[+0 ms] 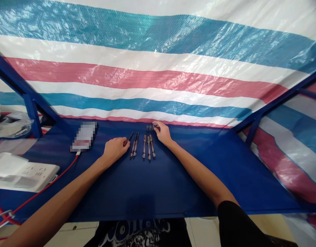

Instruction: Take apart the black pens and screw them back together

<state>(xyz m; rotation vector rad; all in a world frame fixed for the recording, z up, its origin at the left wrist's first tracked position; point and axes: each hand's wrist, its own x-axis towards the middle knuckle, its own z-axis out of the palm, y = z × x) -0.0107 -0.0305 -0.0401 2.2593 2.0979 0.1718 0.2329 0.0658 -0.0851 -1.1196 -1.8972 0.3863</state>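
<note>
My left hand point(116, 147) is closed on a dark pen point(130, 136), whose end sticks up past the fingertips. Beside it two slim pens point(134, 145) lie on the blue tabletop with their dark points away from me. Three more pens point(148, 148) lie just to the right, each with a wider dark grey part and clip at the far end. Beyond these stand two small grey pen caps point(149, 127) side by side. My right hand point(162, 133) pinches a similar small cap point(155, 126) at the right of that pair, partly covered by the fingers.
A phone point(84, 136) with a red charging cable point(62, 174) lies on the left of the blue table point(173, 185). Nearer stands a white power strip point(42, 175). Striped plastic sheeting point(153, 79) hangs behind, with blue frame bars point(271, 91) at both sides.
</note>
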